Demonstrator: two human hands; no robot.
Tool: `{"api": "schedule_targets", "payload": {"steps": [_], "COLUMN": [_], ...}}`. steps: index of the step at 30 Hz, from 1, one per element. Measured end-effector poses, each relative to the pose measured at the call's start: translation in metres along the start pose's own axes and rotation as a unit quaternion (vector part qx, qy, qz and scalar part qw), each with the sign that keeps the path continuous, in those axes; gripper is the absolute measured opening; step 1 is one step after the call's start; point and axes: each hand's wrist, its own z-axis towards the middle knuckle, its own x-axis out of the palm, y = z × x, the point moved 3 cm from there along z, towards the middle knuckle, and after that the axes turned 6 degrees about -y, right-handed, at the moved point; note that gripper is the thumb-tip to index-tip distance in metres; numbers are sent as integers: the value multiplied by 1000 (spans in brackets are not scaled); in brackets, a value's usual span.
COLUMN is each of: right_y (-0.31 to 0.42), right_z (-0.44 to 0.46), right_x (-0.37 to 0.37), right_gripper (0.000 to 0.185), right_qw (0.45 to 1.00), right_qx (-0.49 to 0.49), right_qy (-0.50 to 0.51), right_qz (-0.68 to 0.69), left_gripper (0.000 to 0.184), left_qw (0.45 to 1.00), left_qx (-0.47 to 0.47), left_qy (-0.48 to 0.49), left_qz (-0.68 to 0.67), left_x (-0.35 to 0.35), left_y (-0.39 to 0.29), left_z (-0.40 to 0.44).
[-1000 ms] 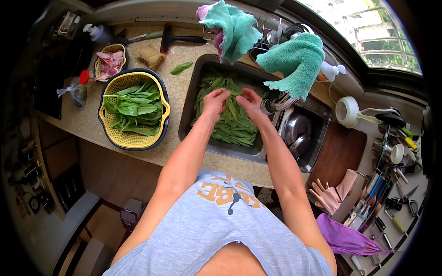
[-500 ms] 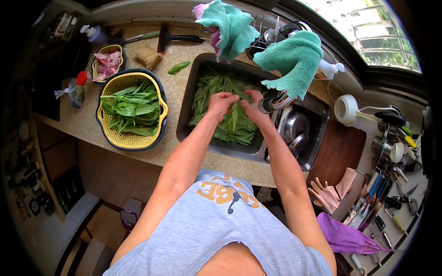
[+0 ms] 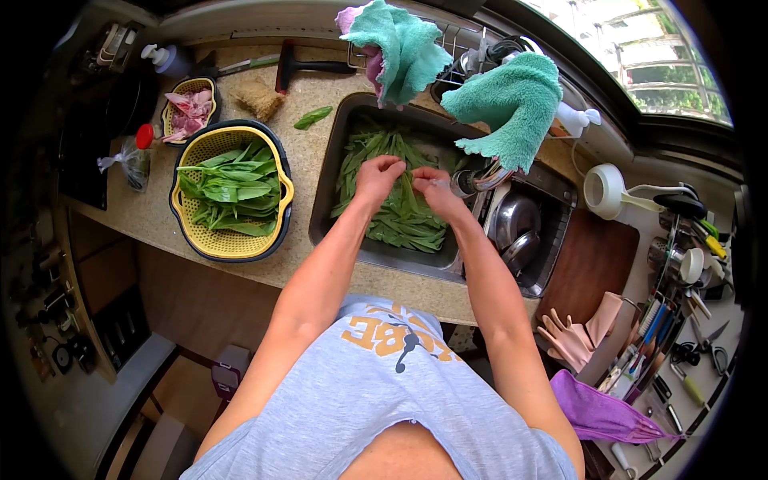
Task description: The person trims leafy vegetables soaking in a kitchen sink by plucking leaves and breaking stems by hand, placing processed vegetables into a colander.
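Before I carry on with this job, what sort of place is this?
Probably a home kitchen: a sink full of green leaves, a yellow basket holding more on the counter, and what looks like raw meat nearby.

Leaves [image 3: 408, 230] lie in the sink [image 3: 322, 212]. On the counter [image 3: 304, 172], left of the sink, stands the front basket [image 3: 206, 152]; behind it, the rear basket [image 3: 190, 83] holds meat [image 3: 189, 114].

Compared with half a second ago, the left hand [image 3: 376, 178] has drawn slightly leftward, widening the gap to the right hand [image 3: 435, 188], whose fingers now bend more toward the left over the leaves [image 3: 410, 230].
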Motion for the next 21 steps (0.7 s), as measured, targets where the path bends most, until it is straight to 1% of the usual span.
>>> {"api": "schedule_targets", "payload": {"steps": [1, 2, 4, 5, 7, 11, 13, 17, 19, 21], "right_y": [-3, -8, 3, 9, 23, 21, 24, 32, 28, 26], "right_z": [2, 3, 0, -1, -3, 0, 1, 1, 5, 6], "right_x": [-1, -2, -3, -5, -4, -10, -10, -4, -6, -9], "right_gripper": [26, 26, 27, 27, 29, 29, 29, 29, 31, 32], "right_qw": [999, 999, 1000, 1000, 995, 998, 997, 997, 998, 998], "right_qx": [9, 10, 5, 5, 28, 15, -1, 3, 25, 21], "right_qy": [49, 49, -5, -5, 32, 27, 19, 13, 24, 28], "right_qz": [20, 20, -11, -11, -91, -63, -74, -72, -50, -60], "left_gripper": [25, 25, 24, 24, 25, 25, 26, 26, 22, 21], "left_qw": [994, 994, 996, 996, 995, 995, 990, 990, 990, 988], "left_qx": [62, 61, 50, 50, 40, 39, -74, -78, -81, -83], "left_qy": [-6, -6, 33, 33, 88, 93, 117, 121, 108, 113], "left_qz": [93, 93, 73, 73, -4, -20, -38, -4, -47, -68], "left_x": [-2, -4, -3, -3, 0, 3, 2, 3, 5, 6], "left_y": [1, 5, 6, 6, 6, 6, 8, 5, -3, 2], "left_z": [3, 6, 7, 8, 8, 6, 4, 1, -5, -2]}}
